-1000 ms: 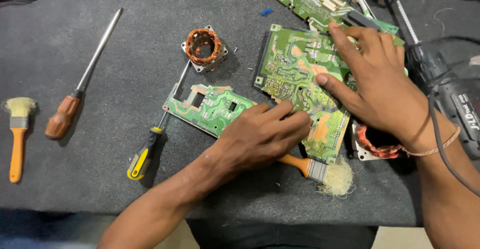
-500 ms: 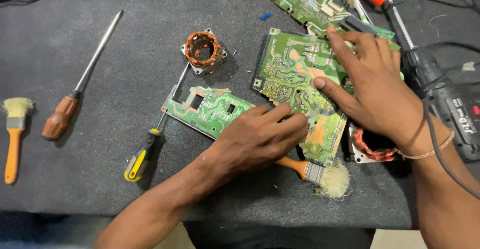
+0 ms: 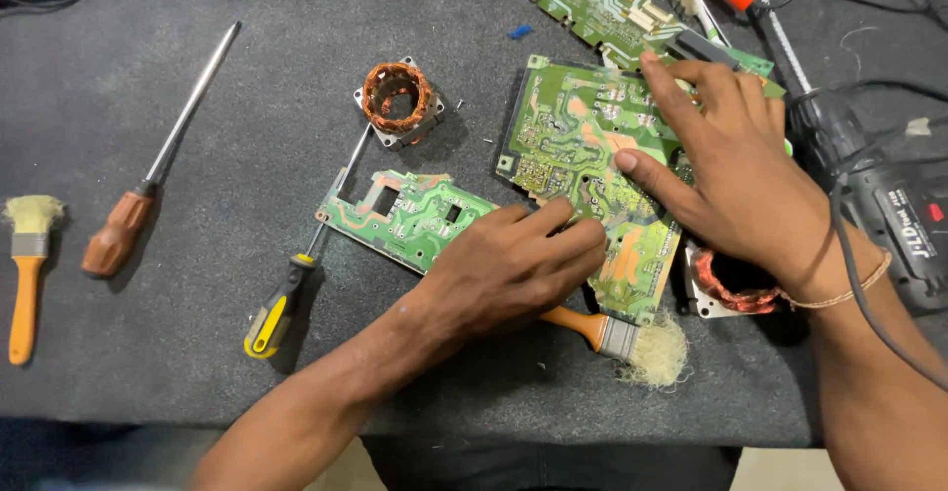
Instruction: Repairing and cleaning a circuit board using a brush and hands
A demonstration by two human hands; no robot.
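Observation:
My right hand [image 3: 736,180] lies flat with its fingers spread on a large green circuit board [image 3: 563,135] at the middle right of the dark mat. Palm down, my left hand [image 3: 504,269] rests across the right end of a smaller green board [image 3: 395,214], and its fingertips touch the large board's lower left edge. A paintbrush [image 3: 632,338] with an orange handle runs out from under that palm, bristles to the right. I cannot see any grip on it.
A copper-wound stator [image 3: 398,96] sits above the small board. A yellow-and-black screwdriver [image 3: 281,303] and a long wooden-handled screwdriver [image 3: 133,214] lie to the left, with a second brush [image 3: 28,264] at the far left. A third board [image 3: 583,2], another copper coil [image 3: 731,288] and a corded power tool [image 3: 894,224] crowd the right.

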